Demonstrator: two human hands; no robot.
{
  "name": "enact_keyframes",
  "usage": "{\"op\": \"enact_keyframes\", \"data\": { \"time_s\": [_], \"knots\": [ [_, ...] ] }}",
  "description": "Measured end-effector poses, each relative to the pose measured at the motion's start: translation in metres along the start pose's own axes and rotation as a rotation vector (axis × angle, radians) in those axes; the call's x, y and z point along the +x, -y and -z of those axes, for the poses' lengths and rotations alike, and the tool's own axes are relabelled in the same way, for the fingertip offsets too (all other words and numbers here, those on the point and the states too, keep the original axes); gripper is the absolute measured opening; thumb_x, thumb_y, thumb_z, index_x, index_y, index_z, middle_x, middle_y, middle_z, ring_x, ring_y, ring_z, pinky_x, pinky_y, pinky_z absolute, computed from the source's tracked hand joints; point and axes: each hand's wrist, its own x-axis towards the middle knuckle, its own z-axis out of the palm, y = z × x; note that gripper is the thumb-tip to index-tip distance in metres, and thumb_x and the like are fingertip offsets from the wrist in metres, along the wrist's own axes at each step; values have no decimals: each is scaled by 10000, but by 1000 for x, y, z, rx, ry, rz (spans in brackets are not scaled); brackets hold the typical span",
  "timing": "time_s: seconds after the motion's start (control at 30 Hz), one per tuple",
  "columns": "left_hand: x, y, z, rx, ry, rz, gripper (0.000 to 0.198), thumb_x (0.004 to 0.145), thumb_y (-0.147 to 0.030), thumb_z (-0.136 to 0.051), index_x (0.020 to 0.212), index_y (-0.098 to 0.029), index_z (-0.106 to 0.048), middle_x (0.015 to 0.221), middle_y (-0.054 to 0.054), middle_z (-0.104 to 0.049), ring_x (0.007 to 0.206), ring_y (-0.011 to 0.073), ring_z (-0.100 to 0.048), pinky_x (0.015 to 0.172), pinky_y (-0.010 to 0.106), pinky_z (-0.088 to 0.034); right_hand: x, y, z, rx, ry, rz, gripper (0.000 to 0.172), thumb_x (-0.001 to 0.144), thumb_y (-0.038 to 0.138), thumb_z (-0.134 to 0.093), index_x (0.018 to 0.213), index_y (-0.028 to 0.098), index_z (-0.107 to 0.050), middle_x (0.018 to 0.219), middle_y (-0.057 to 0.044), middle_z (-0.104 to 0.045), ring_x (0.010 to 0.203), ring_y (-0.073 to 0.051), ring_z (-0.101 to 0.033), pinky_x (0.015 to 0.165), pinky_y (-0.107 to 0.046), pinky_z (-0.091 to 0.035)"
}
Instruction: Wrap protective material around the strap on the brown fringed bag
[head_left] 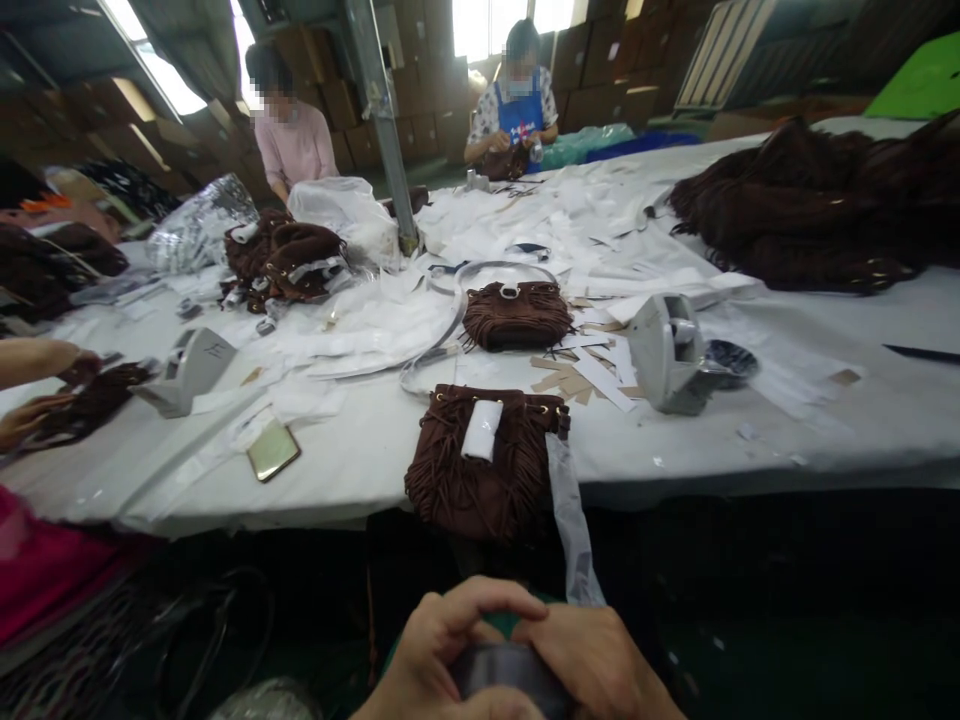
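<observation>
Below the table's front edge, my left hand [431, 645] curls around a smooth dark grey object [510, 668] whose kind I cannot make out. My right hand [596, 655] closes over its other side, and the fingertips of both hands nearly meet above it. A brown fringed bag [480, 500] stands at the table edge just beyond my hands, with a white wrapped piece [482, 430] on its front. From its right side a strap in clear plastic wrap [570, 520] hangs down to my right hand.
Behind stands another fringed bag [517, 318]. Paper and card strips [600, 370] lie beside a grey tape dispenser [666, 355]; a second dispenser [187, 372] and a phone [274, 450] are left. A co-worker's hands [37, 415] work at left. Brown bags [810, 220] are piled right.
</observation>
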Motion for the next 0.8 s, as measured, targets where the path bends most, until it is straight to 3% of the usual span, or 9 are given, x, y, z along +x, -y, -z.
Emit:
{"op": "enact_keyframes", "data": {
  "time_s": [0.07,0.13,0.23,0.3,0.4,0.47,0.53,0.67,0.8],
  "knots": [
    [-2,-6,0,-119,-5,11,684,648,-705,-666,1043,-149,-615,520,-49,-434,425,58,-298,409,174,-245,4,5,3,15,12,-46,523,914,643,-336,681,202,-492,510,15,-539,411,-93,-483,408,-246,-284],
    [-2,-18,1,6,20,60,678,652,-672,-689,1094,-165,-606,558,-41,-475,458,72,-349,430,173,-268,7,7,6,-61,41,-36,552,901,670,-332,641,204,-472,484,19,-528,391,-95,-477,398,-260,-259],
    [-3,-37,4,356,121,116,627,645,-512,-784,1165,-205,-617,671,-14,-581,563,108,-459,507,185,-330,12,8,9,-215,70,76,536,977,543,-247,654,195,-496,476,0,-544,381,-124,-493,405,-297,-225],
    [-5,-44,4,398,118,64,495,742,-472,-716,1143,-194,-628,661,-6,-598,556,111,-473,501,190,-329,15,6,10,-204,94,149,489,989,499,-267,736,178,-535,535,-14,-592,427,-139,-542,422,-293,-245],
    [-7,-44,2,267,-82,-48,369,843,-453,-610,1063,-157,-624,560,-16,-552,486,92,-436,458,185,-303,23,1,14,-79,138,126,423,927,565,-422,870,166,-550,669,-25,-653,564,-149,-618,479,-252,-335],
    [-4,-46,2,138,-218,-86,354,816,-456,-655,997,-155,-605,536,-25,-547,464,80,-428,449,171,-303,30,-4,20,-32,142,40,429,870,599,-507,877,171,-538,685,-14,-648,595,-145,-620,496,-231,-351],
    [4,-54,3,18,-275,-130,355,786,-468,-689,933,-164,-582,562,-20,-581,455,70,-438,446,158,-316,40,-9,31,-15,144,0,386,872,559,-536,871,173,-531,679,0,-632,583,-129,-596,498,-216,-341],
    [33,-86,15,56,-158,-288,424,781,-503,-680,1018,-170,-565,613,-19,-607,440,69,-459,430,148,-333,69,-19,64,-114,129,22,264,926,426,-503,960,169,-549,728,2,-628,594,-116,-561,533,-213,-321],
    [54,-112,22,453,-28,-337,642,741,-417,-745,1277,-169,-493,769,15,-648,614,134,-572,524,179,-420,94,-27,85,-361,113,41,245,926,381,-505,929,145,-574,696,-11,-606,600,-138,-552,532,-228,-266]
  ]
}}
